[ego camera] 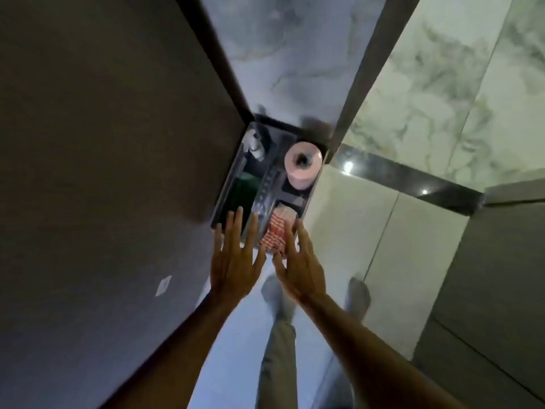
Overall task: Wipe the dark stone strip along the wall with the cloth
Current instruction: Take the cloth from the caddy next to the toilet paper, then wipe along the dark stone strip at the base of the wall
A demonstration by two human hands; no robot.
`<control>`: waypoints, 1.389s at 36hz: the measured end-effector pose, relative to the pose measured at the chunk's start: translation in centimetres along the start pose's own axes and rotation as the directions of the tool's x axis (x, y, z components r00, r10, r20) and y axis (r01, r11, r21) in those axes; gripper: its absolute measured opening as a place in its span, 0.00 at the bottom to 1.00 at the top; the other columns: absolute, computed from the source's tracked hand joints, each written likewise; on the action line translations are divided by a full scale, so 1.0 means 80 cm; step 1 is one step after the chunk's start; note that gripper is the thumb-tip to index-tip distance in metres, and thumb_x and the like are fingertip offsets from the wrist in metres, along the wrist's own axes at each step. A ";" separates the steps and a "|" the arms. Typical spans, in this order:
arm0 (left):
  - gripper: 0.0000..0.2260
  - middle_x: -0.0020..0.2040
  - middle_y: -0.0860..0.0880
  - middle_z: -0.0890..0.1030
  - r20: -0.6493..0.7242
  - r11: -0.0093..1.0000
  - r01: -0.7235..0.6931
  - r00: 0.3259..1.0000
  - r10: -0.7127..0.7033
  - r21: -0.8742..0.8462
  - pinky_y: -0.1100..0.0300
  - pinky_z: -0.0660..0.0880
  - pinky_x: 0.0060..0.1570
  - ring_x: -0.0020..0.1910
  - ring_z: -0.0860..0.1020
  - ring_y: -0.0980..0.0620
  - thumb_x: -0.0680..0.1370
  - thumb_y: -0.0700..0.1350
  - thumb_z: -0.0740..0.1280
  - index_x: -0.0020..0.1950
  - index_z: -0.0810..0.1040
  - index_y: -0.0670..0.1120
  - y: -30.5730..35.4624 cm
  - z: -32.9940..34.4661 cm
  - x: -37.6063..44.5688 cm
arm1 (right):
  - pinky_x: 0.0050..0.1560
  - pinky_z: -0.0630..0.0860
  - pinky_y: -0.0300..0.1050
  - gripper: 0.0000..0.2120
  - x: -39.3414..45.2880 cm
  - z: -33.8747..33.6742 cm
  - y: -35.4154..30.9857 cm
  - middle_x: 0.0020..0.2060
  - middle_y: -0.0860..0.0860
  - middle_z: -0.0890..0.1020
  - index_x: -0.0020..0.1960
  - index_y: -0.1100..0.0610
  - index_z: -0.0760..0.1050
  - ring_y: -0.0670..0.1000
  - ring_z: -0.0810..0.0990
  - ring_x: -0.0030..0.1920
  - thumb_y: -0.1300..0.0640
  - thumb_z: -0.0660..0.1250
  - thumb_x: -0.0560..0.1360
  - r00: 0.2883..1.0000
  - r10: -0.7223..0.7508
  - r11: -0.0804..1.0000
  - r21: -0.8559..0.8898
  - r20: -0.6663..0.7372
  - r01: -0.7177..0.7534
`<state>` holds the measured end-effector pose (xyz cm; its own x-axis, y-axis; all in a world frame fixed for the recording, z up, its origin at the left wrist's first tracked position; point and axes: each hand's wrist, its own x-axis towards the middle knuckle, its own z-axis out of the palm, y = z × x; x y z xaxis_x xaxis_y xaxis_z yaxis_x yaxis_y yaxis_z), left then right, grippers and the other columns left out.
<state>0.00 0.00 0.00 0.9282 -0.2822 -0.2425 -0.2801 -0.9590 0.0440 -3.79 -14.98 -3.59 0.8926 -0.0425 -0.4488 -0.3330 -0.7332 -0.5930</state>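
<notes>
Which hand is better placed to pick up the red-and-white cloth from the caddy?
Probably the right hand: its fingers reach over the red-and-white cloth. The left hand hovers over the caddy's left compartment. Both are open.

Dim, soft blur, wide-angle edge warp

Colours: red-and-white checked cloth [276, 235] at near edge of dark grey caddy [219, 215], pale pink paper roll [303, 165] at far right corner, white bottle [256, 146] far left; glossy black stone strip [413, 181]; grey-veined white marble wall [442, 93].
</notes>
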 end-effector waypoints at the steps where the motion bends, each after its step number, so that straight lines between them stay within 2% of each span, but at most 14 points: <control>1: 0.33 0.86 0.35 0.64 0.002 1.000 -0.005 1.000 0.005 0.004 0.31 0.70 0.78 0.84 0.65 0.33 0.89 0.62 0.46 0.87 0.64 0.43 -0.004 0.022 0.020 | 0.78 0.77 0.50 0.34 0.015 0.027 0.002 0.90 0.52 0.51 0.90 0.48 0.48 0.55 0.63 0.87 0.42 0.59 0.89 1.000 0.013 0.998 0.059 0.013 -0.014; 5: 0.34 0.89 0.38 0.57 -0.030 0.997 -0.053 0.998 0.054 0.053 0.34 0.61 0.84 0.88 0.57 0.37 0.88 0.62 0.50 0.89 0.53 0.45 -0.021 0.099 0.105 | 0.85 0.69 0.57 0.31 0.084 0.119 0.014 0.89 0.53 0.54 0.90 0.51 0.51 0.57 0.52 0.90 0.46 0.55 0.90 0.996 0.079 0.991 0.104 0.042 -0.083; 8: 0.36 0.90 0.41 0.51 -0.055 0.991 -0.130 0.990 0.131 0.022 0.35 0.53 0.87 0.89 0.51 0.39 0.87 0.65 0.50 0.90 0.47 0.48 -0.025 0.151 0.157 | 0.85 0.66 0.59 0.43 0.131 0.169 0.032 0.89 0.57 0.53 0.90 0.53 0.44 0.62 0.54 0.89 0.43 0.67 0.87 0.987 0.159 0.977 0.145 0.007 -0.158; 12: 0.36 0.90 0.41 0.54 -0.103 0.991 -0.126 0.986 0.129 0.036 0.37 0.48 0.87 0.89 0.53 0.40 0.87 0.64 0.47 0.90 0.51 0.46 -0.024 0.199 0.201 | 0.86 0.65 0.66 0.38 0.171 0.208 0.048 0.90 0.54 0.52 0.90 0.50 0.41 0.59 0.56 0.89 0.36 0.55 0.88 0.917 0.399 0.878 0.283 0.016 -0.387; 18: 0.34 0.86 0.38 0.64 -0.258 0.986 -0.095 0.958 0.127 0.135 0.34 0.61 0.84 0.86 0.63 0.37 0.88 0.63 0.53 0.87 0.60 0.43 -0.022 0.237 0.209 | 0.85 0.65 0.67 0.45 0.193 0.228 0.057 0.89 0.53 0.36 0.89 0.54 0.35 0.58 0.36 0.90 0.43 0.63 0.88 0.916 0.399 0.907 0.131 0.038 -0.400; 22: 0.35 0.88 0.38 0.60 -0.222 0.984 -0.138 0.962 0.159 0.109 0.36 0.54 0.86 0.88 0.59 0.37 0.88 0.63 0.54 0.88 0.57 0.42 -0.026 0.238 0.212 | 0.88 0.60 0.64 0.43 0.190 0.214 0.056 0.89 0.56 0.38 0.90 0.55 0.38 0.60 0.39 0.90 0.48 0.64 0.89 0.924 0.369 0.920 0.098 0.099 -0.378; 26: 0.39 0.90 0.37 0.52 -0.133 0.982 -0.171 0.974 0.181 0.086 0.37 0.47 0.87 0.89 0.52 0.37 0.87 0.64 0.54 0.89 0.49 0.42 -0.026 0.216 0.211 | 0.80 0.71 0.64 0.27 0.170 0.175 0.045 0.83 0.60 0.64 0.83 0.62 0.65 0.64 0.65 0.83 0.60 0.64 0.86 0.934 0.342 0.931 0.101 0.102 -0.352; 31: 0.37 0.89 0.37 0.53 -0.168 0.993 -0.121 0.978 0.121 0.009 0.37 0.50 0.87 0.89 0.53 0.36 0.88 0.65 0.46 0.89 0.48 0.42 0.012 0.159 0.197 | 0.76 0.79 0.50 0.19 0.112 0.087 0.033 0.74 0.58 0.79 0.75 0.61 0.77 0.55 0.81 0.67 0.54 0.60 0.90 0.971 0.203 0.877 0.418 0.124 -0.237; 36: 0.34 0.88 0.36 0.58 -0.203 0.971 -0.235 0.949 0.241 0.050 0.36 0.56 0.86 0.87 0.58 0.35 0.90 0.59 0.55 0.89 0.52 0.41 0.093 0.114 0.183 | 0.75 0.65 0.22 0.21 0.058 -0.013 0.097 0.81 0.57 0.74 0.82 0.61 0.70 0.53 0.76 0.78 0.63 0.59 0.90 0.989 0.132 0.855 0.497 0.068 -0.149; 39: 0.31 0.87 0.35 0.61 -0.222 0.951 -0.308 0.926 0.306 0.027 0.35 0.59 0.85 0.86 0.60 0.34 0.91 0.57 0.57 0.88 0.58 0.39 0.149 0.104 0.188 | 0.75 0.64 0.23 0.23 0.048 -0.060 0.163 0.81 0.57 0.73 0.82 0.63 0.69 0.54 0.74 0.79 0.67 0.59 0.88 0.989 0.146 0.863 0.485 0.027 -0.140; 41: 0.29 0.85 0.34 0.65 -0.264 0.950 -0.308 0.913 0.312 0.057 0.33 0.66 0.82 0.84 0.65 0.33 0.91 0.55 0.57 0.86 0.63 0.37 0.189 0.111 0.190 | 0.84 0.63 0.32 0.25 0.055 -0.084 0.209 0.84 0.51 0.68 0.86 0.60 0.64 0.42 0.70 0.82 0.62 0.61 0.89 0.979 0.202 0.836 0.519 0.011 -0.178; 43: 0.26 0.82 0.33 0.70 -0.298 0.938 -0.330 0.890 0.346 0.104 0.33 0.73 0.77 0.82 0.69 0.33 0.91 0.51 0.60 0.83 0.67 0.36 0.232 0.129 0.195 | 0.84 0.58 0.30 0.28 0.071 -0.100 0.258 0.87 0.49 0.64 0.87 0.57 0.60 0.42 0.64 0.85 0.57 0.63 0.89 0.965 0.259 0.845 0.492 -0.030 -0.212; 46: 0.25 0.81 0.34 0.71 -0.231 0.922 -0.372 0.893 0.387 0.106 0.34 0.75 0.75 0.81 0.70 0.33 0.91 0.53 0.61 0.82 0.70 0.38 0.291 0.174 0.213 | 0.69 0.55 0.11 0.30 0.108 -0.104 0.338 0.88 0.47 0.62 0.89 0.53 0.56 0.41 0.61 0.85 0.56 0.62 0.90 0.910 0.411 0.757 0.573 -0.046 -0.313; 50: 0.27 0.81 0.36 0.72 -0.106 0.926 -0.361 0.922 0.372 0.115 0.35 0.75 0.76 0.80 0.72 0.34 0.90 0.57 0.57 0.83 0.70 0.41 0.351 0.281 0.256 | 0.60 0.58 0.11 0.26 0.172 -0.075 0.437 0.86 0.44 0.64 0.88 0.48 0.56 0.47 0.65 0.85 0.52 0.57 0.92 0.819 0.570 0.645 0.654 -0.068 -0.395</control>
<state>5.62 -32.13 -25.51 0.7775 -0.6202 -0.1044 -0.6222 -0.7827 0.0165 -1.29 -45.27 -26.46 0.5615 -0.4987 -0.6603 -0.7662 -0.0122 -0.6424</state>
